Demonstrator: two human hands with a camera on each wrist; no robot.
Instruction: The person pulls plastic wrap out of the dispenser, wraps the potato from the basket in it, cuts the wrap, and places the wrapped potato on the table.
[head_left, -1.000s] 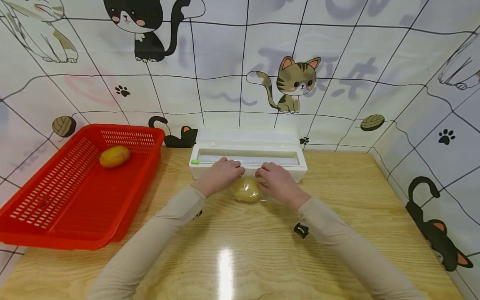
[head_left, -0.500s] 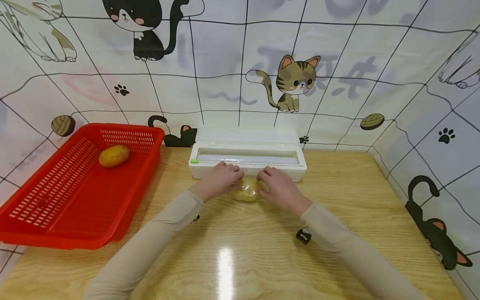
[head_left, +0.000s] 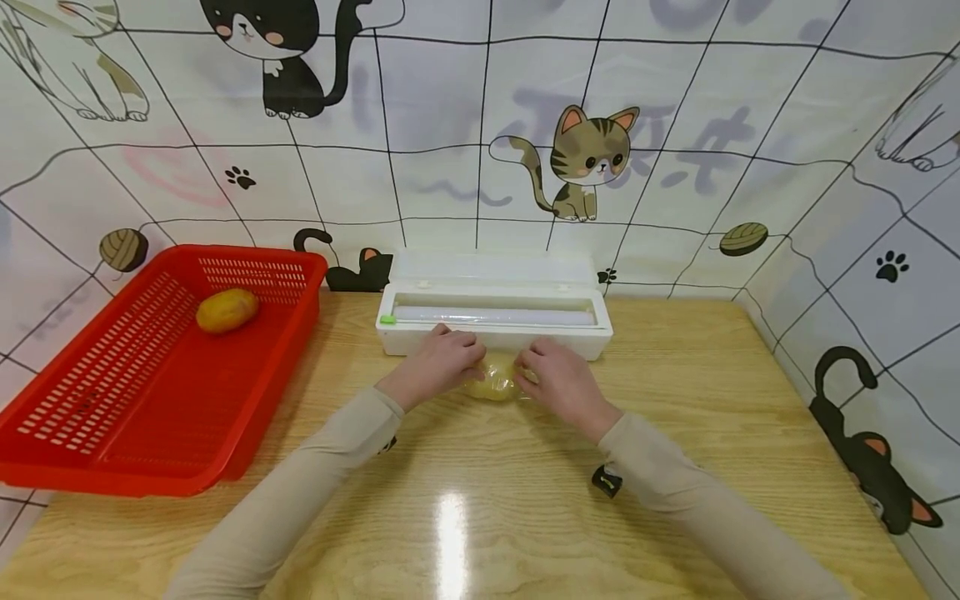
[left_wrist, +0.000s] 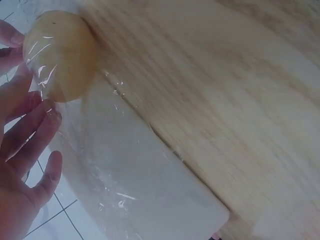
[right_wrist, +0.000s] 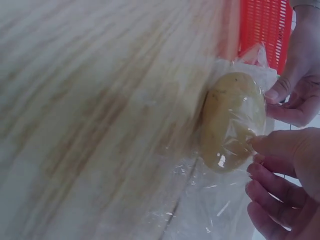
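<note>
The potato [right_wrist: 231, 122] lay under clear film [right_wrist: 215, 200] at the front of the white box [head_left: 495, 340], between both hands; whether it rested fully on the wooden table [head_left: 540, 500] could not be told. The left hand [head_left: 442, 358] and the right hand [head_left: 558, 379] each pinched film at one end of it, thumb against fingers. The potato looked firm and modestly heavy, unlikely to bruise under a light squeeze (its rounded sides might roll, though), while the film seemed weightless, limp, clingy and easy to tear. The sounder hold was probably film gathered close against the potato's ends, with fingertips steadying its sides.
</note>
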